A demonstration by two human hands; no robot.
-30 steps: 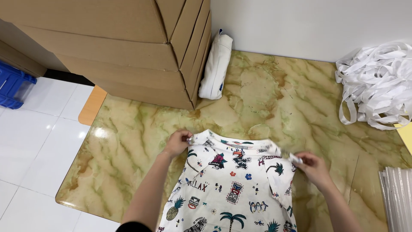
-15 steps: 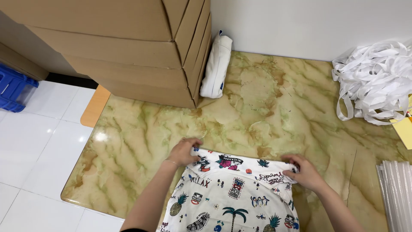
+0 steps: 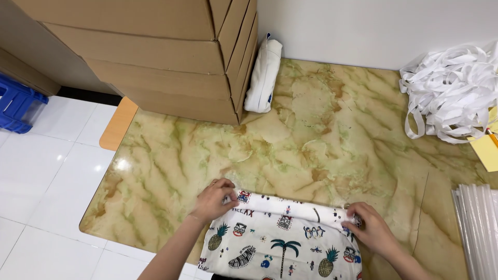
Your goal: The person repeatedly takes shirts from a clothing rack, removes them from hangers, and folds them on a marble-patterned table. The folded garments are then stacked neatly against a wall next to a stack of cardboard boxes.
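Note:
A white garment (image 3: 282, 241) printed with pineapples, palm trees and small cartoon figures lies on the marbled yellow-green tabletop (image 3: 311, 140) at the near edge. Its far end is rolled into a narrow band. My left hand (image 3: 212, 201) grips the left end of that roll. My right hand (image 3: 374, 233) grips the right end. Both hands press the roll against the table.
A stack of cardboard boxes (image 3: 155, 52) fills the far left of the table, with a white pouch (image 3: 263, 78) leaning against it. A heap of white tape (image 3: 451, 91) lies far right, clear plastic bags (image 3: 480, 228) near right. A blue stool (image 3: 18, 103) stands on the floor.
The garment's far end has been folded and rolled toward me. Both hands moved closer to the near edge, and the visible cloth got shorter.

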